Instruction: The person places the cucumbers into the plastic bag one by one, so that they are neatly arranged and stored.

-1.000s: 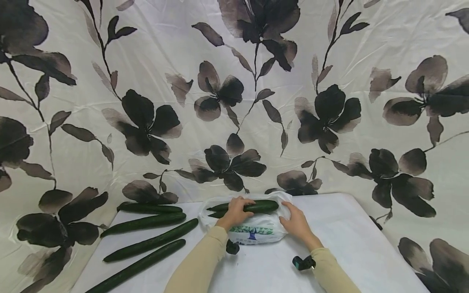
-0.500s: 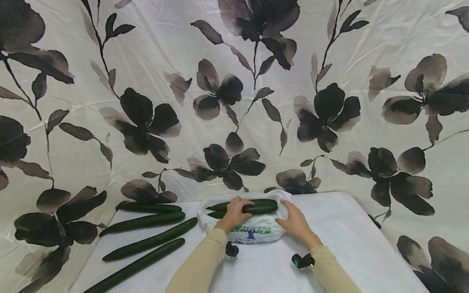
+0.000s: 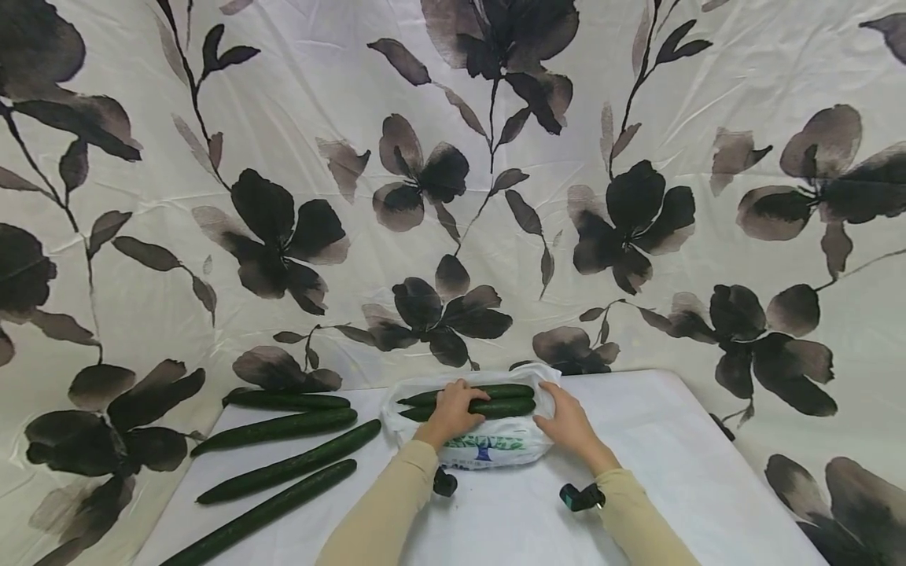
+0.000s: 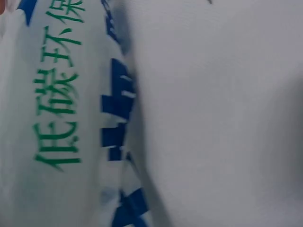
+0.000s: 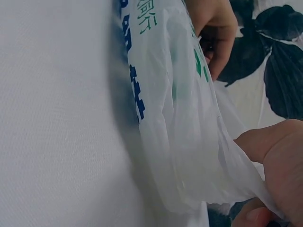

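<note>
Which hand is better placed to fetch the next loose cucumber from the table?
Probably the left hand: though over the bagged cucumbers, it is nearer the loose cucumbers, while the right hand pinches the white bag.

Soft, fairly even light fills the head view, with pale sheen on the wrinkled white fabric backdrop printed with dark flowers and faint shadows on the white cloth-covered tabletop. Both wrist views are dimmer and greyer; soft-edged shadow runs beside the white plastic bag with green and blue print, and the left one darkens toward its right edge.
</note>
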Motion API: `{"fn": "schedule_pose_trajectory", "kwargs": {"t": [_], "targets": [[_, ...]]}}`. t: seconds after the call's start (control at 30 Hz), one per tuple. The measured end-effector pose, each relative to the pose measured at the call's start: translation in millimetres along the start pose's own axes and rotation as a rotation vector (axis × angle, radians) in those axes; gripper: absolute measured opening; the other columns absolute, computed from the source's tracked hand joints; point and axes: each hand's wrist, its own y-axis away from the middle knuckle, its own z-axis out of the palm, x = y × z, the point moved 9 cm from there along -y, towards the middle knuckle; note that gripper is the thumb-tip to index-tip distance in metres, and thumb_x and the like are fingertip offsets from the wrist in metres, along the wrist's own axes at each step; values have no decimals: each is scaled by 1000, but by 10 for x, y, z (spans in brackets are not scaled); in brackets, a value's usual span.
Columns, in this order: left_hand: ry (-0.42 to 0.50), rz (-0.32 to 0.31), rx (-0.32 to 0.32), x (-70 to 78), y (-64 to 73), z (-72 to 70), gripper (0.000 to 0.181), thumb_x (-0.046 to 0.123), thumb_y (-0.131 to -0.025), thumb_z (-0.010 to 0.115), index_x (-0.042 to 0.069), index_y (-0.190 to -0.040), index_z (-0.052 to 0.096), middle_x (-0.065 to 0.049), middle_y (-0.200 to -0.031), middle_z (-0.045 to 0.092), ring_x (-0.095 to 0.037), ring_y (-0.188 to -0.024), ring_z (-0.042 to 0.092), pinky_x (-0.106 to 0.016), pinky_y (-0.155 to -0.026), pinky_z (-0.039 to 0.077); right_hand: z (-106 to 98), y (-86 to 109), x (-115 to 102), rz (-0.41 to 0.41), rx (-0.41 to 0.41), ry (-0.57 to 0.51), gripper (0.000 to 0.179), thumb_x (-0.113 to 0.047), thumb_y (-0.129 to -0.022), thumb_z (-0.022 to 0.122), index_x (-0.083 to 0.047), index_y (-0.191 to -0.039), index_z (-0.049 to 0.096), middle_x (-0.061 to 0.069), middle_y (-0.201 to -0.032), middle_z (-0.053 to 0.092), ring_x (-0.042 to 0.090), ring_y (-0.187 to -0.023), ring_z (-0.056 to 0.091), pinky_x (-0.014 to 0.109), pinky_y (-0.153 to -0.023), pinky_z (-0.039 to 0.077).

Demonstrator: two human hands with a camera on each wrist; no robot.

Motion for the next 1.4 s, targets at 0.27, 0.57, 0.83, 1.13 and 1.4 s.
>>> {"fn": "schedule_pose_trajectory", "kwargs": {"t": [0.27,0.57,0.83,1.13,1.4], "targets": [[-33,16,-55,68,127,-54,35,31,-94,66,28,-129,62,-5,-118,53,-27,-104,48,-47,-86,36,26,11,-3,3,10,-38,57,-4,-80,74,5,-132,52,27,-131,54,45,-122,49,55,-101,38],[61,87,88,175,456,-363,34,22,-95,66,23,-129,64,-1,-119,55,-26,-110,50,-46,-87,34,18,118,126,41,146,-181,47,-1,-83,71,0,-128,58,21,-127,59,41,-122,51,54,-100,40],[82,142,249,144,824,-827,31,20,-94,67,21,-125,66,1,-115,56,-23,-106,50,-47,-87,37,43,168,156,13,213,-328,42,2,-83,71,-2,-124,63,15,-124,63,36,-123,51,52,-102,38],[115,98,226,-182,1116,-1049,30,17,-93,69,22,-122,66,1,-116,55,-23,-107,49,-45,-88,42,137,197,292,43,195,-398,40,0,-86,70,-5,-125,63,13,-127,61,33,-127,47,49,-106,33],[218,0,176,-563,1454,-1187,29,13,-93,68,18,-122,67,-2,-115,58,-24,-108,53,-46,-89,44,170,156,437,102,148,-398,41,-1,-87,69,-7,-127,62,13,-132,57,34,-131,42,49,-109,30]]}}
